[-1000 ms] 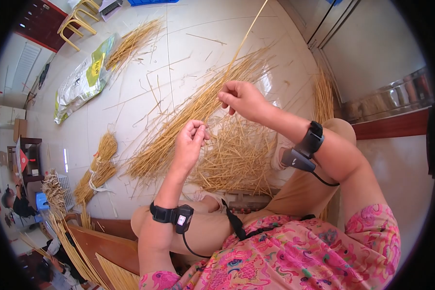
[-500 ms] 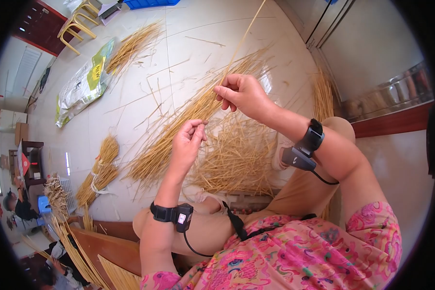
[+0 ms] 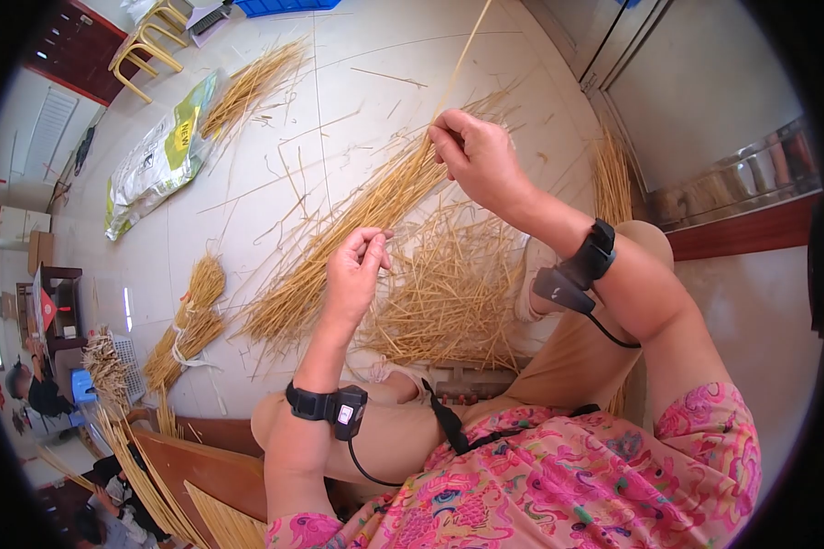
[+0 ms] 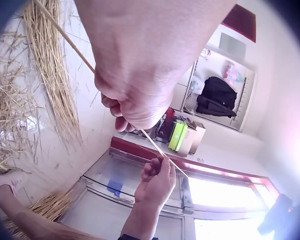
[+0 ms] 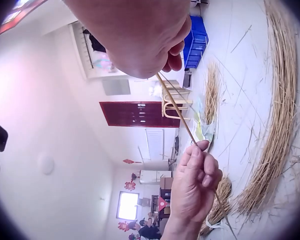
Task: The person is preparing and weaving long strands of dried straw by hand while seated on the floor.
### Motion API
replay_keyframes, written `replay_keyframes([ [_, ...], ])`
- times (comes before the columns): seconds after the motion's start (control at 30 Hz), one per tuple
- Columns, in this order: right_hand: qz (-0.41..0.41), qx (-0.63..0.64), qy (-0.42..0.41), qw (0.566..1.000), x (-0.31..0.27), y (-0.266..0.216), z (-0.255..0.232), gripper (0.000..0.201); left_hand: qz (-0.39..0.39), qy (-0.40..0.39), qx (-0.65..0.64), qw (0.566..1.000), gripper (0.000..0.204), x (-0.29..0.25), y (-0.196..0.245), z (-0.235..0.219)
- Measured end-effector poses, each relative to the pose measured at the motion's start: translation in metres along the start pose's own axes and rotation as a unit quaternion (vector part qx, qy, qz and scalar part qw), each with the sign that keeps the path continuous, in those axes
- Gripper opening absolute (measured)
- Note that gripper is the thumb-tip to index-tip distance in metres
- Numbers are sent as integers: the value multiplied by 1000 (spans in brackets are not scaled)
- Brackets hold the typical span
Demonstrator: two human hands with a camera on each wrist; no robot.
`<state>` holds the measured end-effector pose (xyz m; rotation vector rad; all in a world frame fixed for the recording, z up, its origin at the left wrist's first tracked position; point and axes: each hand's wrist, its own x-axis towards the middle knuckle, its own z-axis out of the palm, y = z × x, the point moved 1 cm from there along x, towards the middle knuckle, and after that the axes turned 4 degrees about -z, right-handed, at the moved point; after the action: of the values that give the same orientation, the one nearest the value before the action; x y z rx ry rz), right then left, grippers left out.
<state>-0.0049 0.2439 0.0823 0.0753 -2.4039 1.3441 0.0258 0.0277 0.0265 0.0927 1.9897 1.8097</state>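
A long thin straw stalk (image 3: 462, 59) runs from my left hand (image 3: 382, 242) up through my right hand (image 3: 441, 139) and on past the top of the head view. The left hand pinches its lower end between thumb and fingertips. Farther out, my right hand grips the stalk in curled fingers. Seen from the left wrist, the stalk (image 4: 150, 142) stretches taut from my left hand (image 4: 122, 117) to the right hand (image 4: 157, 165). The right wrist view has the stalk (image 5: 177, 112) reaching down to the left hand (image 5: 200, 147).
A long sheaf of straw (image 3: 357, 229) and a heap of short cuttings (image 3: 449, 302) lie on the tiled floor below my hands. A tied bundle (image 3: 188, 320), a printed sack (image 3: 160, 151) and a yellow stool (image 3: 146, 37) lie to the left. A cabinet (image 3: 705, 91) stands on the right.
My right hand has slid up and away along the stalk, widening the gap to the left hand. The left hand has stayed where it was.
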Motion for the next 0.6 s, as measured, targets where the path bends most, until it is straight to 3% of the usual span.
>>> replay_keyframes([
  [0.1, -71, -31, -2, 997, -4, -6, -1, 9, -8, 6, -1, 1000, 17, 0, 0, -1],
  [0.23, -133, -49, -97, 985, -21, -12, 11, 7, 5, 7, -16, 1000, 18, 3, 0, 1],
  [0.33, -161, -74, -255, 951, -44, -12, 25, 13, 13, 14, -20, 1000, 19, 5, -3, -2],
  [0.43, -127, -92, -524, 837, -63, -12, 27, 19, -1, 24, -28, 999, 18, 5, -1, -5],
  [0.53, -29, -140, -476, 868, -53, -7, 26, 23, 1, 24, -37, 999, 17, 5, -2, -6],
  [0.57, 9, -140, -428, 893, -37, -6, 21, 25, 7, 23, -40, 999, 16, 5, -3, -6],
  [0.6, 68, -52, -336, 938, -26, -1, 19, 23, 3, 20, -31, 999, 16, 5, -2, -5],
])
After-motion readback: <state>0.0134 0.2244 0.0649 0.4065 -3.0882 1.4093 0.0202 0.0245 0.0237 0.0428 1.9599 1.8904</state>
